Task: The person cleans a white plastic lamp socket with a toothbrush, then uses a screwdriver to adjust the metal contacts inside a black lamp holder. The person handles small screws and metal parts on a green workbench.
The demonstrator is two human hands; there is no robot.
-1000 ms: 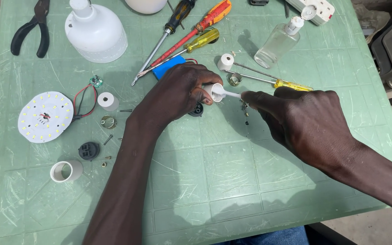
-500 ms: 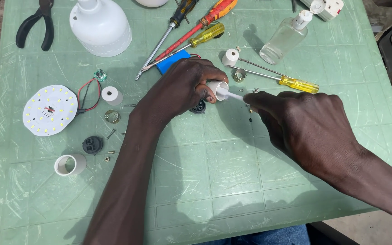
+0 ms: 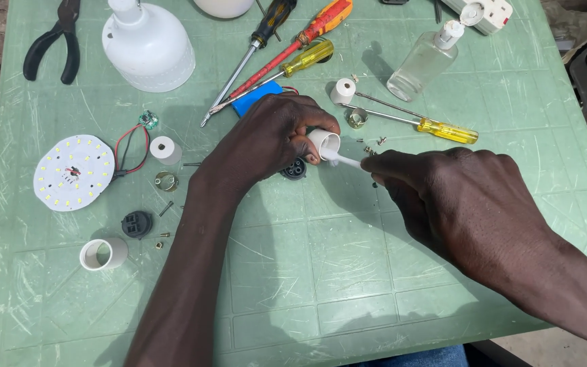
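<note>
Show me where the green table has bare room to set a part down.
Bare table: the near stretch between the left forearm and right hand. Crowded: the far edge with screwdrivers, and the left side around the round light board.

Near table (image 3: pixel 321 272) open; screwdrivers (image 3: pixel 293 61), bottle (image 3: pixel 419 64) crowd far side
</note>
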